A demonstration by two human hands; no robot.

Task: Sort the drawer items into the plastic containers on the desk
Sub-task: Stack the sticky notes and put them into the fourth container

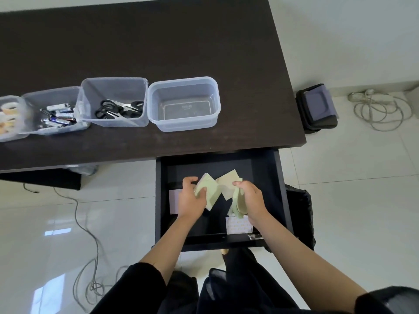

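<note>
Both hands are inside the open black drawer point(281, 189). My left hand point(190, 200) grips a pale green sticky-note pad point(210, 191) at the drawer's left middle. My right hand point(250, 200) holds a second bunch of pale green notes point(238, 205), with one more sheet point(227, 182) fanned out above it. A white card point(173, 200) lies under my left hand, and a patterned white pad point(239, 225) sits near the drawer front. On the dark desk point(158, 41) stands an empty clear container point(183, 105), right of one holding black scissors point(118, 108).
Further left on the desk are a container of batteries point(56, 116) and one with tape rolls point(9, 116). A black bin point(317, 109) and coiled cables point(381, 109) lie on the tiled floor to the right. Another cable point(90, 245) runs across the floor on the left.
</note>
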